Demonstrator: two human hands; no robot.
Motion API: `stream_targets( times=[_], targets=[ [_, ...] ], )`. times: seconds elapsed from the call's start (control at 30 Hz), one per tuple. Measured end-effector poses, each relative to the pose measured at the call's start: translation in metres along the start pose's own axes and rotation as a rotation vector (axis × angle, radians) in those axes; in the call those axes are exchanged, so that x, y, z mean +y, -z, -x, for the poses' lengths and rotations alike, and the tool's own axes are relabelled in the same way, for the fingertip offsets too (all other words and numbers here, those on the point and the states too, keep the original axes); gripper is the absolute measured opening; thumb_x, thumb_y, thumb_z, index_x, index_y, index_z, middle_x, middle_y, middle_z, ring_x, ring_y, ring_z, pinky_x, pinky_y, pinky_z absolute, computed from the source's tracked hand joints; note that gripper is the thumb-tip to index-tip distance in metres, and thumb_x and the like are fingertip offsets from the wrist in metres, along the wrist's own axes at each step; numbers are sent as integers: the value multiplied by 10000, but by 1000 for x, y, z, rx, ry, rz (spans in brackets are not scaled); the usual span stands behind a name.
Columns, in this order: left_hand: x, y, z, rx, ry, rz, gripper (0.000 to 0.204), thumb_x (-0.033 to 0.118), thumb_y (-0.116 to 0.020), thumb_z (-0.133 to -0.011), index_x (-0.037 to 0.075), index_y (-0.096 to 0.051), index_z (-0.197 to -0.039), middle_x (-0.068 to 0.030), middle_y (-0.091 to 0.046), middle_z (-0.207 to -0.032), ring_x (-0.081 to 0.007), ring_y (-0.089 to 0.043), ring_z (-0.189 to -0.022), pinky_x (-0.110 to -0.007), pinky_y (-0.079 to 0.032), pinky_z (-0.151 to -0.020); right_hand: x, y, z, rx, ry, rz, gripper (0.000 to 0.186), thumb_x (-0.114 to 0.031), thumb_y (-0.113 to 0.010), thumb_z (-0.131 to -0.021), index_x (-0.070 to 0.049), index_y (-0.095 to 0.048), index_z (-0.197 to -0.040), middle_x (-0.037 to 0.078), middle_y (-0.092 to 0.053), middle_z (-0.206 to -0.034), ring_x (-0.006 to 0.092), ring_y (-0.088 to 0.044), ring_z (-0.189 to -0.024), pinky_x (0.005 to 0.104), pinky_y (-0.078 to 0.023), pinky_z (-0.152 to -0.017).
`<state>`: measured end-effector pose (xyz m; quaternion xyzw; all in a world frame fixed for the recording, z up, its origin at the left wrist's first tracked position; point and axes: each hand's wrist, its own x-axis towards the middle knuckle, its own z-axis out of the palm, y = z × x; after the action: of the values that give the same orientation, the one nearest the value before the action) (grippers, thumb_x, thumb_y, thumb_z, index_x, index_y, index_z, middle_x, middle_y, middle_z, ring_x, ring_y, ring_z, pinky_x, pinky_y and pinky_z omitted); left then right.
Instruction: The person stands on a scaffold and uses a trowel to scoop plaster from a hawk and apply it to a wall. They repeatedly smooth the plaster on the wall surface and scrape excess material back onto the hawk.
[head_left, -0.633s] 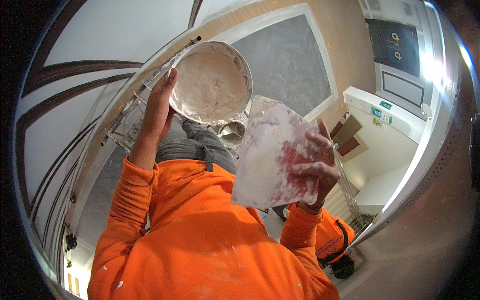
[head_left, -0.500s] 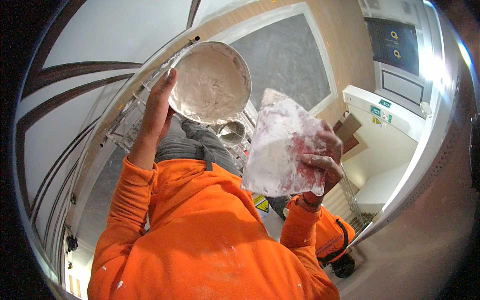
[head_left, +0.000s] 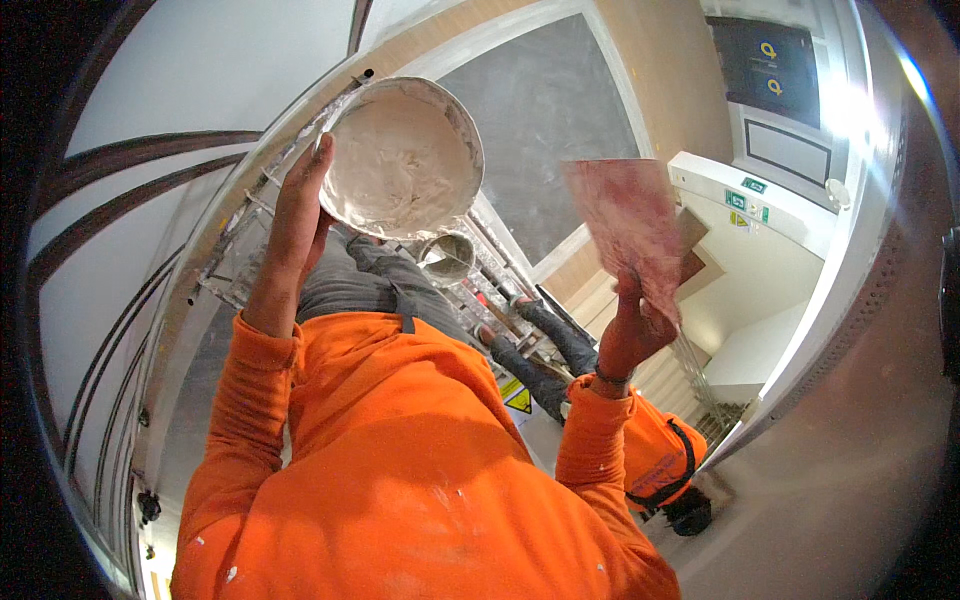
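My left hand (head_left: pixel 305 195) grips the side of a round container (head_left: pixel 400 150) of off-white paste, with the open top facing the camera. My right hand (head_left: pixel 640 325), right of it and lower, holds a flat reddish board (head_left: pixel 625 210) smeared with pale residue, lifted apart from the container. Just below the container, a smaller metal pail (head_left: pixel 448 256) with white smears sits on the scaffold.
A scaffold (head_left: pixel 260 220) runs beneath me. A co-worker (head_left: pixel 665 455) in orange lies or bends at lower right, legs stretched toward the middle. A white beam with signs (head_left: pixel 710 175) crosses the right. A grey panel (head_left: pixel 530 120) fills the upper middle; white wall panels curve at left.
My right hand has turned the board, showing a redder face, and moved it away from the container. The container has shifted slightly left and up in view, and more of the co-worker's legs shows.
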<state>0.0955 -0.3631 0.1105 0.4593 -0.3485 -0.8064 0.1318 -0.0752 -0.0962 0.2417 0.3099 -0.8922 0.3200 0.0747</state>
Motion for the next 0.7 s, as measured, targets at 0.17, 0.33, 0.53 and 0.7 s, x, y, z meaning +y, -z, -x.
stream_targets(
  times=[0.17,0.33,0.53,0.7],
  targets=[
    [0,1,-1,-19,8,38,648,496,-523,-918,-16,-441,-1305,-127,-564,-1171,-175,-605,-1000,-269,-520,-765,-5,-1,6,-157,-502,-518,301,-121,-607,-905,12,-592,-1174,121,-674,-920,212,-673,-812,297,-575,-600],
    [-1,2,3,-15,-38,53,615,479,-496,-936,-15,-430,-1297,-117,-597,-1074,-150,-657,-865,-239,-575,-607,15,-5,4,-470,-439,-455,475,-100,-566,-878,10,-464,-1329,159,-497,-1334,258,-534,-1187,351,-606,-729],
    [-34,10,0,-66,-413,-174,620,514,-497,-925,-3,-452,-1264,-95,-596,-1029,-132,-646,-817,-245,-564,-581,24,-17,2,-565,-589,-735,715,-514,-513,-904,-21,-357,-1398,196,-424,-1401,343,-488,-1232,360,-594,-741],
    [-41,-1,13,-87,-88,-37,583,499,-510,-930,6,-480,-1241,-77,-588,-977,-137,-611,-862,-255,-515,-703,47,-20,-9,-550,-759,-943,586,-433,-343,-962,-41,-366,-1397,180,-447,-1388,358,-475,-1243,383,-611,-702]
  ],
)
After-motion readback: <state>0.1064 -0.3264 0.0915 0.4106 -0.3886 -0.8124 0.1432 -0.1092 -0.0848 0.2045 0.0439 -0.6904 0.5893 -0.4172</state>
